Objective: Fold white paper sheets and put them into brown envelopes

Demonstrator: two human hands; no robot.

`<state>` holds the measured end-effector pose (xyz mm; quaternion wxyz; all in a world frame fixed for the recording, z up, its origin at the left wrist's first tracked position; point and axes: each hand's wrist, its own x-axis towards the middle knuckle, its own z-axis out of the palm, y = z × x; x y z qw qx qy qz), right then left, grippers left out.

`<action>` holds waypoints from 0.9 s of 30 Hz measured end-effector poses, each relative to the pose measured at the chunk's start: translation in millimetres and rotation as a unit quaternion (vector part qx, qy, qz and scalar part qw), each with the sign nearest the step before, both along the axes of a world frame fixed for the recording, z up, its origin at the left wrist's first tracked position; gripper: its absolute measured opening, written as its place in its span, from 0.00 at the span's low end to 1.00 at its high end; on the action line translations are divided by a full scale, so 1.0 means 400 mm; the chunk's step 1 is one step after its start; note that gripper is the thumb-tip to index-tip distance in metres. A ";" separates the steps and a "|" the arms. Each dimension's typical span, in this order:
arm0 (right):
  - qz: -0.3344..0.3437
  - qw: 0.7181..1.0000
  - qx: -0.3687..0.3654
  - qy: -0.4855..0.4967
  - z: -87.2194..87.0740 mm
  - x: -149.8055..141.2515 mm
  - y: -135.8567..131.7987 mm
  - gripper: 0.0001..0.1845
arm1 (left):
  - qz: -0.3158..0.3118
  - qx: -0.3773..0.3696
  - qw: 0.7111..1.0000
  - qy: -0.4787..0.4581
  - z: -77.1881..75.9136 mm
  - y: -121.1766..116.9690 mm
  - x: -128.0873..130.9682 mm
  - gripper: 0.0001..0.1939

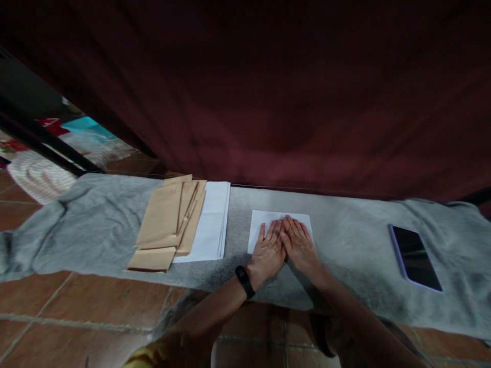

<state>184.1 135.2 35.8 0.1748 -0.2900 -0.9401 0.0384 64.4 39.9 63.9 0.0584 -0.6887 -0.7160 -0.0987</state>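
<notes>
Both of my hands lie flat, side by side, on a white sheet of paper [256, 222] that rests on a grey cloth. My left hand [270, 249] has its fingers stretched out, the thumb side against the other hand, and a black band on its wrist. Pressed beside it, my right hand [298, 242] also has straight fingers over the paper. The hands cover much of the sheet, so whether it is folded I cannot tell. To the left lie several brown paper envelopes [161, 212], partly overlapping a stack of white paper sheets [210, 225].
A phone [416, 255] with a purple edge lies on the grey cloth [356, 230] at the right. Behind the cloth hangs a dark red curtain [268, 128]. Tiled floor [95, 301] shows in front. Bundled fabrics [42, 174] are at the far left.
</notes>
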 end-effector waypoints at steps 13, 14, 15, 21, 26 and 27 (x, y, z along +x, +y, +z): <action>-0.045 0.999 0.024 0.002 0.006 -0.006 -0.006 0.30 | 0.071 -0.004 0.997 -0.018 -0.011 -0.012 -0.061 0.28; -0.047 0.999 0.020 0.006 0.007 -0.006 -0.006 0.30 | 0.081 -0.005 0.997 -0.017 -0.015 -0.011 -0.069 0.28; -0.050 0.999 0.017 0.010 0.008 -0.005 -0.005 0.31 | 0.091 -0.005 0.996 -0.016 -0.018 -0.010 -0.078 0.29; -0.077 0.997 0.017 0.013 0.005 0.012 0.005 0.32 | 0.135 0.003 0.991 -0.009 -0.017 -0.010 -0.113 0.31; -0.092 0.995 0.035 0.017 0.004 0.034 0.014 0.34 | 0.166 0.001 0.986 0.004 -0.007 -0.015 -0.125 0.29; -0.094 0.995 0.038 0.020 0.003 0.037 0.015 0.34 | 0.174 0.005 0.985 0.007 -0.006 -0.014 -0.126 0.29</action>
